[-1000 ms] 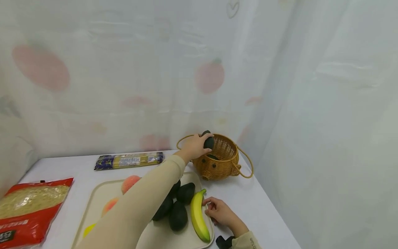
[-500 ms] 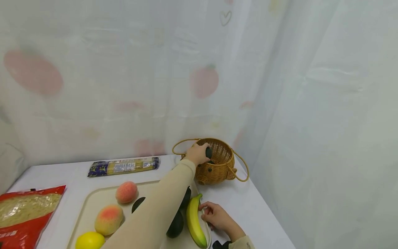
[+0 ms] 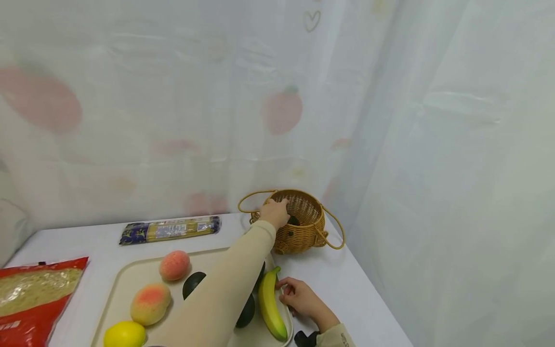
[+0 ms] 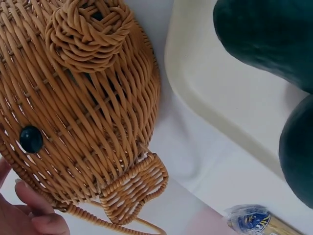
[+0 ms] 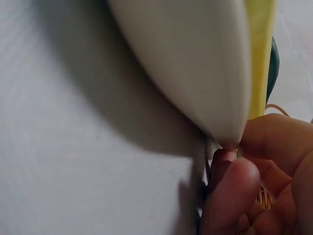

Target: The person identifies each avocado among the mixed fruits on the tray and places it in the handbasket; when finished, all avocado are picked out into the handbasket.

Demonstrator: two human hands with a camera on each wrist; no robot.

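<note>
My left hand (image 3: 275,213) reaches over the near-left rim of a wicker basket (image 3: 299,238). Its fingers are spread and relaxed, with nothing showing between them. Inside the basket lies a dark green avocado (image 3: 293,220), partly hidden by the rim. In the left wrist view, the fingertips (image 4: 34,198) show right at the basket's rim. My right hand (image 3: 303,301) grips the right edge of a cream tray (image 3: 130,270), index finger at the rim and another fingertip beneath it. Beside that hand, a banana (image 3: 271,303) lies along the tray's edge.
On the tray lie a lemon (image 3: 125,334), a peach (image 3: 150,303), a smaller peach (image 3: 175,265) and avocados (image 3: 193,283), partly hidden by the left sleeve. A pasta packet (image 3: 171,230) lies behind it. A red bag (image 3: 39,299) is at left; a curtain hangs behind.
My left hand has lowered the avocado into the basket and let go of it. The right hand stays at the tray's edge. The head view has shifted slightly.
</note>
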